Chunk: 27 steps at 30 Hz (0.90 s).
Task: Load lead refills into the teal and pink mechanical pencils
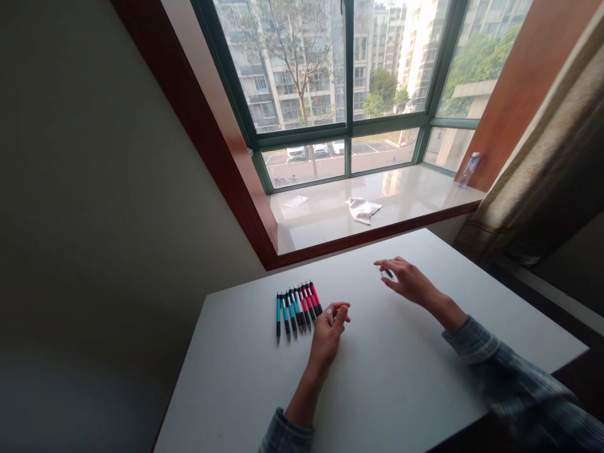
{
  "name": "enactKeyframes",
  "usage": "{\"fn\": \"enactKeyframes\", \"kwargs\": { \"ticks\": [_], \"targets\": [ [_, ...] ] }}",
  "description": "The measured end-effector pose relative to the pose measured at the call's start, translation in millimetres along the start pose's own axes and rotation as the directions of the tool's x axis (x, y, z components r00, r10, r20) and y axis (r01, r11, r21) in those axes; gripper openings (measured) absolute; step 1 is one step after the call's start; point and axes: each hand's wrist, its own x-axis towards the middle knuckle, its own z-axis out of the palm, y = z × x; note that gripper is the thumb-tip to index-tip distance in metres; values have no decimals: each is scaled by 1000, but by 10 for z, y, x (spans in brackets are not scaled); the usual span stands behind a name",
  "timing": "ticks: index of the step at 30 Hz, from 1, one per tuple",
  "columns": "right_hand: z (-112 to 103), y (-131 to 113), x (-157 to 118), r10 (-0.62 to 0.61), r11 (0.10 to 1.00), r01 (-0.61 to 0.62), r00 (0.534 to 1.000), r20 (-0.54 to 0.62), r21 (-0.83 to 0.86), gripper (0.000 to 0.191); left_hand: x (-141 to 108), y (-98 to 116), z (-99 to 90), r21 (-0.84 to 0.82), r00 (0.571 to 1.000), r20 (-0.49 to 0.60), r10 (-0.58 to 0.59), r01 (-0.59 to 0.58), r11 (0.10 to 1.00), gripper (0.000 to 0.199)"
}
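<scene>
On the plain white tabletop (226, 384), slim turquoise-and-black pens (285, 308) lie side by side with pinkish-red-and-black pens (314, 297), long axes running roughly toward the green-framed window (348, 75). This row is just left of the left hand (329, 333), the nearer one, which curls around a short whitish cylindrical piece (329, 317). Well to the right, the right hand (406, 280) pinches a slim black-and-white piece (389, 274) between thumb and fingers
</scene>
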Motion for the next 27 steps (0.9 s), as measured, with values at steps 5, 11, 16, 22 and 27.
{"fn": "enactKeyframes", "kwargs": {
  "ticks": [5,11,16,22,27],
  "targets": [
    [49,333,137,12,991,-4,999,52,-137,48,-1,-13,-3,-62,999,37,10,-7,998,53],
    [94,327,102,3,988,6,998,57,-156,46,10,-51,12,-99,1000,26,0,3,995,53],
    [124,40,42,-12,999,11,1000,-14,-33,29,27,-49,15,-133,1000,-18,4,-6,991,57],
    [507,-827,-114,37,839,-45,999,26,542,15,18,-28,-1,-160,977,-191,93,-125,979,59],
    [846,-1271,-274,0,580,-118,989,145,806,18,3,-7,-12,-165,967,-204,152,-187,969,60]
  ]
}}
